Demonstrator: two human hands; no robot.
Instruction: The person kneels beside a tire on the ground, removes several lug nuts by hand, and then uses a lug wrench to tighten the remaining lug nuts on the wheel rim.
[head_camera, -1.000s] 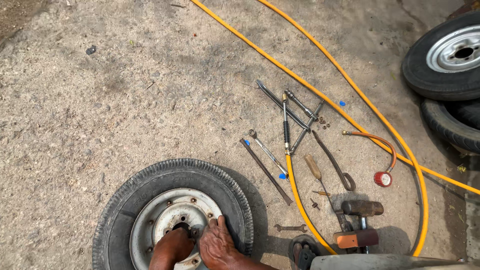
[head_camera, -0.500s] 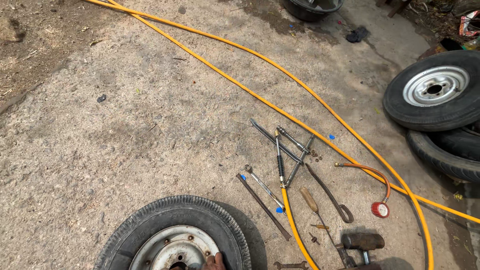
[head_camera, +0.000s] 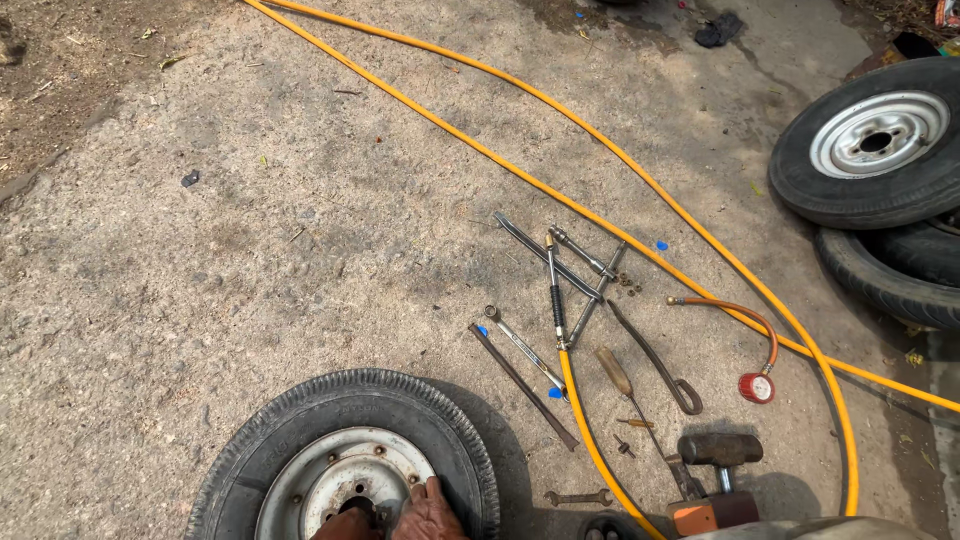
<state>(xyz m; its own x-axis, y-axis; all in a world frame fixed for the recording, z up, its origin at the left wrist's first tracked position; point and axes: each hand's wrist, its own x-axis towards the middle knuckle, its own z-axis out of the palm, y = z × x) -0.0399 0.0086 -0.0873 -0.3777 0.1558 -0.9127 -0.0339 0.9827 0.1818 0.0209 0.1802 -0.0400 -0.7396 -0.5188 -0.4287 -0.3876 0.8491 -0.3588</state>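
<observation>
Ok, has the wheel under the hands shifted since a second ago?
No. The wheel keeps its place beside the thin metal bar; only the camera has tilted.

No packages, labels, signs or screens show anywhere on the concrete ground.

wheels: 3 (head_camera: 345, 465) (head_camera: 875, 140) (head_camera: 890, 270) | yellow hose: 1 (head_camera: 600, 150) | hammer: 1 (head_camera: 720, 450) | hands: 2 (head_camera: 428, 512) (head_camera: 345, 525)

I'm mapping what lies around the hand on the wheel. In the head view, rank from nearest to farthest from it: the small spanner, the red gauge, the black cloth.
From the right hand on the wheel rim:
1. Small spanner, on the ground just to its right.
2. Red gauge, farther right, at the orange hose's end.
3. Black cloth, far off at the top edge.
</observation>
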